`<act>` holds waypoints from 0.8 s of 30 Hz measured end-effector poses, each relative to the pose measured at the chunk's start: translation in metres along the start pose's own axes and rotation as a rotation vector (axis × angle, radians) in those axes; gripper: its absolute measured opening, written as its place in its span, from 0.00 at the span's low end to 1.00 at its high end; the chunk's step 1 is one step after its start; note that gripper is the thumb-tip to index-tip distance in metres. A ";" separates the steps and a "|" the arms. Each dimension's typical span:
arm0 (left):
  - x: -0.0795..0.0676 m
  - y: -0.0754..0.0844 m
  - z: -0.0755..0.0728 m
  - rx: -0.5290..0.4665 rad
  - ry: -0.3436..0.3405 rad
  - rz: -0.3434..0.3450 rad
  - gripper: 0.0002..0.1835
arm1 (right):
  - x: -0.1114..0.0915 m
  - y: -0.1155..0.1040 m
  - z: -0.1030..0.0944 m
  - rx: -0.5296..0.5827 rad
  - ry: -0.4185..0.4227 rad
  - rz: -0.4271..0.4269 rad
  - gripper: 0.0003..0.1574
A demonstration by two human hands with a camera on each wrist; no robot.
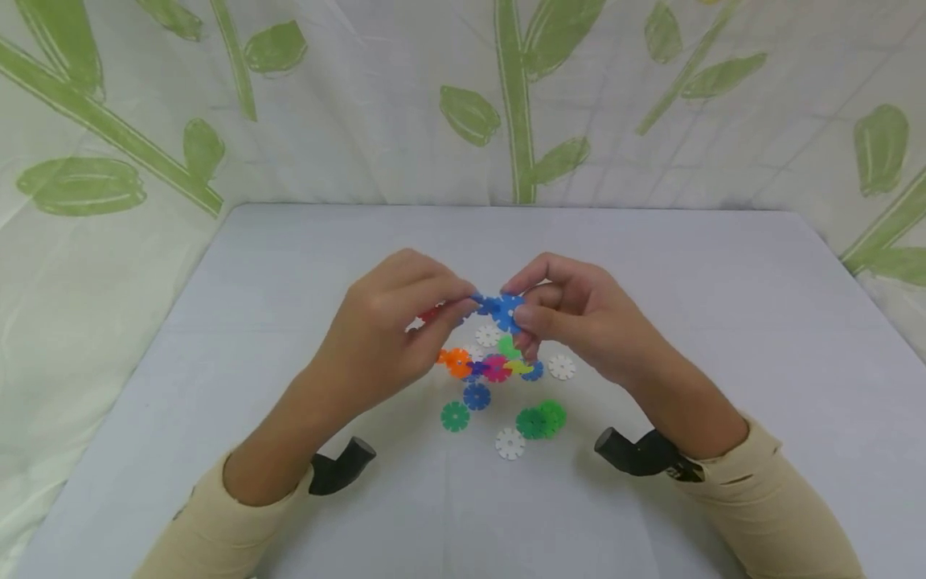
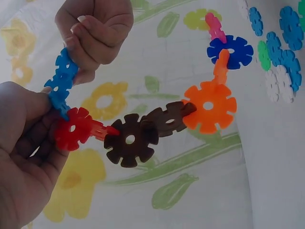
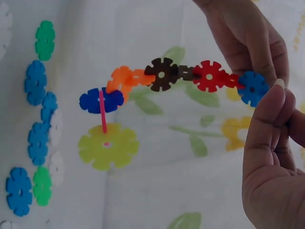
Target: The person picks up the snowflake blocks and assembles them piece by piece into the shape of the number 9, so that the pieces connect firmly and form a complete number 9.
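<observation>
Both hands are raised over the table, working on a chain of slotted plastic snowflake discs. My left hand (image 1: 394, 322) pinches it where a red disc (image 2: 66, 136) meets a blue piece. Thumb and fingers of my right hand (image 1: 579, 314) pinch the blue disc (image 1: 506, 315) at the chain's end, and the hands are close together. From the red disc the chain hangs in a curve through brown discs (image 2: 121, 149), orange discs (image 2: 194, 114), a dark blue disc (image 2: 240, 56) and a pink one (image 3: 103, 117) to a yellow-green disc (image 3: 93, 150). Fingertips partly hide the blue pieces.
Loose discs lie on the pale table (image 1: 217, 386) below the hands: a white disc (image 1: 561, 367), a blue disc (image 1: 477, 396), a green disc (image 1: 455, 416), overlapping green discs (image 1: 531, 423) and several more. A leaf-patterned curtain (image 1: 405, 145) hangs behind the table.
</observation>
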State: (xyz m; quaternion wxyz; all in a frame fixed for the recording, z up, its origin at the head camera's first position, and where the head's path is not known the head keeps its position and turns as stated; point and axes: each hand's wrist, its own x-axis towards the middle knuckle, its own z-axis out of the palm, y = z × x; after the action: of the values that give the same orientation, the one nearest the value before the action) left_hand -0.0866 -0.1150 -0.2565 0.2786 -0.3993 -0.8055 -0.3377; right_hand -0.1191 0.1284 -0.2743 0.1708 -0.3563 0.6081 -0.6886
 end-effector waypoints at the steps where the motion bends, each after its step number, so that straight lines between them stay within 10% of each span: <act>1: 0.000 0.000 0.000 0.007 0.004 0.019 0.07 | 0.000 0.000 0.001 0.010 0.003 -0.002 0.09; 24: -0.001 -0.002 0.000 -0.136 -0.220 -0.098 0.24 | 0.003 0.009 0.011 0.029 -0.047 -0.028 0.11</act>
State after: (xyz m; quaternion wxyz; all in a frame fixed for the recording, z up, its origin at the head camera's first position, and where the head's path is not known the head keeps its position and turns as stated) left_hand -0.0874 -0.1162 -0.2579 0.1439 -0.4120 -0.8251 -0.3588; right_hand -0.1153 0.1167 -0.2818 0.1804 -0.3782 0.5889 -0.6911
